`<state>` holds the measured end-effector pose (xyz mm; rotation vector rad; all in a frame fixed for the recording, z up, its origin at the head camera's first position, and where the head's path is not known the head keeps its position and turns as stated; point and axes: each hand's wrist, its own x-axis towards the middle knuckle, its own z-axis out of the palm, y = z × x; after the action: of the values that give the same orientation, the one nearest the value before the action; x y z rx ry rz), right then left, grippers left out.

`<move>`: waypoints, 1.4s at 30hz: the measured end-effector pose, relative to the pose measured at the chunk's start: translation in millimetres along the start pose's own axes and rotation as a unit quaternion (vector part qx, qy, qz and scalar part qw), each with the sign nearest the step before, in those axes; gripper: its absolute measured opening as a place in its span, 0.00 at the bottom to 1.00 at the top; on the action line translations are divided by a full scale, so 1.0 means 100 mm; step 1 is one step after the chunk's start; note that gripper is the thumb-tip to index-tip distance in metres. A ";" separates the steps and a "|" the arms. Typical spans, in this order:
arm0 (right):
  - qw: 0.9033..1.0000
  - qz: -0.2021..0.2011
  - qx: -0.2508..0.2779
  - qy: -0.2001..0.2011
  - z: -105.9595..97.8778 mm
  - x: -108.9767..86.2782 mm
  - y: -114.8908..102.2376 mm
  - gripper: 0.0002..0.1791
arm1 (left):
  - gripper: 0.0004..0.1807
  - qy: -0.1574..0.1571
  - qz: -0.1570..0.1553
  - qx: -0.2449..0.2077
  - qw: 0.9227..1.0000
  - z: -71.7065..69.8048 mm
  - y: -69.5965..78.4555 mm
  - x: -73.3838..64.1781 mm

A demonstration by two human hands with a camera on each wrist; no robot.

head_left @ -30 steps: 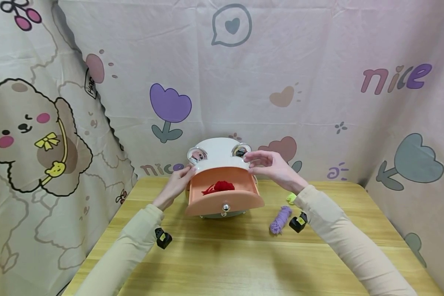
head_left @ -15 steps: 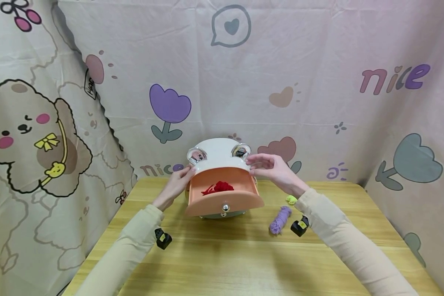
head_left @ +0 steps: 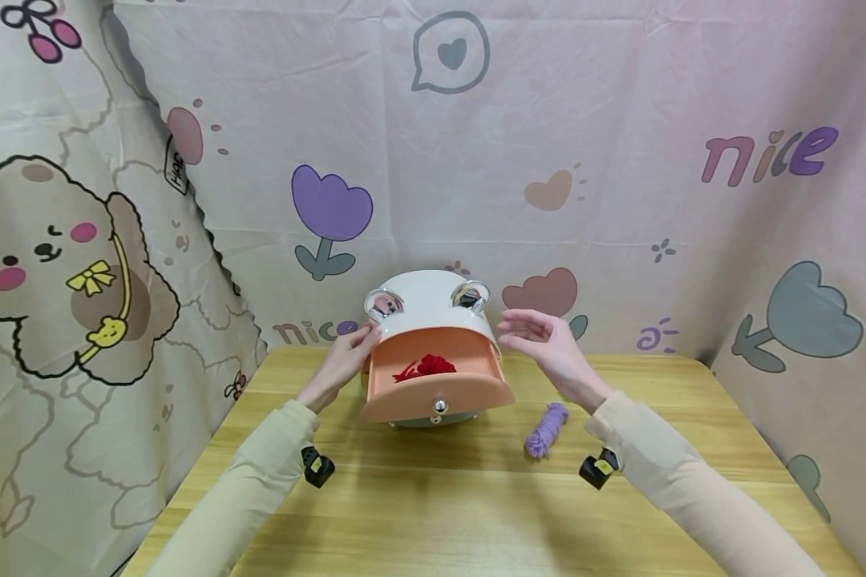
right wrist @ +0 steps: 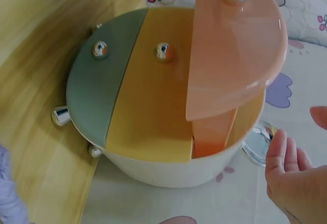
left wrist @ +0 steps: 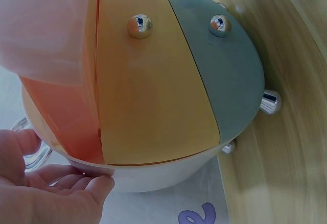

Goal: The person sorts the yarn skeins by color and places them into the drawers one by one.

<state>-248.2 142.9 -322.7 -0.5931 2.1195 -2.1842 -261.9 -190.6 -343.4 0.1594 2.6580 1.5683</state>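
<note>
A small rounded drawer cabinet [head_left: 433, 300] with a white shell and silver knobs stands on the table. Its peach top drawer [head_left: 436, 397] is pulled out, with a bundle of red yarn [head_left: 433, 366] inside. The yellow drawer [left wrist: 148, 96] and grey-green drawer [left wrist: 219, 66] below are closed. My left hand [head_left: 342, 365] holds the cabinet's left side, its bent fingers at the shell's rim beside a silver ring [head_left: 384, 304]. Apart from the cabinet, my right hand [head_left: 548, 353] hovers off its right side, fingers loosely bent and holding nothing.
A purple yarn bundle [head_left: 547, 430] lies on the wooden table [head_left: 418, 513] to the right of the cabinet. Behind stands a printed cloth backdrop [head_left: 440, 160]. Each wrist wears a small black camera [head_left: 318, 466].
My right hand has left the cabinet's right side and moved outward to the right, its forearm now covering most of a small yellow-green bundle. The left hand and the drawer have stayed put.
</note>
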 end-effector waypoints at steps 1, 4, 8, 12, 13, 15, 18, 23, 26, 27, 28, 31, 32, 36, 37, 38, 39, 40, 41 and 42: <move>1.000 -0.002 0.004 0.006 0.01 -0.02 0.00 0.19 | 0.36 0.001 0.001 0.000 1.000 0.00 0.00 0.00; 1.000 -0.007 0.016 0.021 0.03 -0.10 0.01 0.17 | 0.36 0.003 0.001 0.002 1.000 -0.01 0.00 0.00; 0.998 -0.024 0.024 0.061 0.08 -0.21 0.03 0.15 | 0.36 0.000 -0.003 0.001 1.000 -0.01 -0.01 0.00; 0.992 -0.039 0.032 0.115 0.17 -0.33 0.04 0.12 | 0.36 -0.002 0.000 0.000 1.000 -0.01 0.00 0.00; 0.991 -0.042 0.037 0.125 0.20 -0.36 0.04 0.12 | 0.36 -0.002 0.001 0.000 1.000 -0.01 0.00 0.00; 0.988 -0.050 0.046 0.140 0.25 -0.41 0.05 0.11 | 0.35 -0.002 0.003 0.000 1.000 -0.01 0.00 0.00; 0.985 -0.060 0.049 0.152 0.31 -0.46 0.09 0.08 | 0.35 -0.001 0.003 0.001 1.000 -0.01 0.00 0.01; 0.987 -0.059 0.029 0.146 0.42 -0.56 0.19 0.09 | 0.36 -0.001 -0.001 0.004 1.000 -0.01 0.00 0.00; 0.989 -0.058 0.021 0.132 0.47 -0.61 0.24 0.13 | 0.36 -0.002 -0.002 0.002 1.000 -0.01 0.00 0.01; 0.990 -0.059 0.020 0.127 0.49 -0.62 0.26 0.13 | 0.36 -0.004 -0.002 0.002 1.000 -0.01 0.00 0.01; 0.990 -0.061 0.020 0.123 0.51 -0.63 0.27 0.14 | 0.36 -0.004 -0.002 0.000 1.000 -0.01 0.00 0.01; 0.991 -0.067 0.027 0.110 0.55 -0.65 0.31 0.14 | 0.36 -0.007 -0.002 0.000 1.000 -0.01 0.01 0.00; 0.992 -0.068 0.028 0.105 0.56 -0.65 0.32 0.14 | 0.36 -0.007 -0.002 0.000 1.000 -0.01 0.01 0.00; 0.994 -0.067 0.030 0.081 0.59 -0.66 0.35 0.15 | 0.36 -0.010 -0.002 0.000 1.000 -0.01 0.01 -0.01; 0.995 -0.065 0.028 0.074 0.60 -0.65 0.36 0.15 | 0.36 -0.010 -0.002 0.000 1.000 -0.01 0.01 -0.01; 0.995 -0.062 0.026 0.068 0.61 -0.65 0.36 0.15 | 0.36 -0.010 -0.002 -0.001 1.000 -0.01 0.00 -0.01; 0.996 -0.059 0.026 0.062 0.62 -0.65 0.37 0.15 | 0.36 -0.010 -0.002 -0.002 1.000 -0.01 0.00 -0.01; 0.997 -0.056 0.026 0.055 0.63 -0.65 0.38 0.15 | 0.36 -0.010 -0.001 -0.001 1.000 -0.01 0.00 0.00; 0.997 -0.052 0.025 0.050 0.64 -0.64 0.39 0.15 | 0.36 -0.009 0.000 -0.001 1.000 -0.01 0.00 0.00; 0.998 -0.049 0.025 0.044 0.65 -0.64 0.41 0.16 | 0.36 -0.009 0.000 -0.002 1.000 -0.01 0.00 0.00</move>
<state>-179.4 96.7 -378.0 -0.6228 2.1139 -2.3491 -262.0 -191.7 -343.4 0.1730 2.6413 1.5653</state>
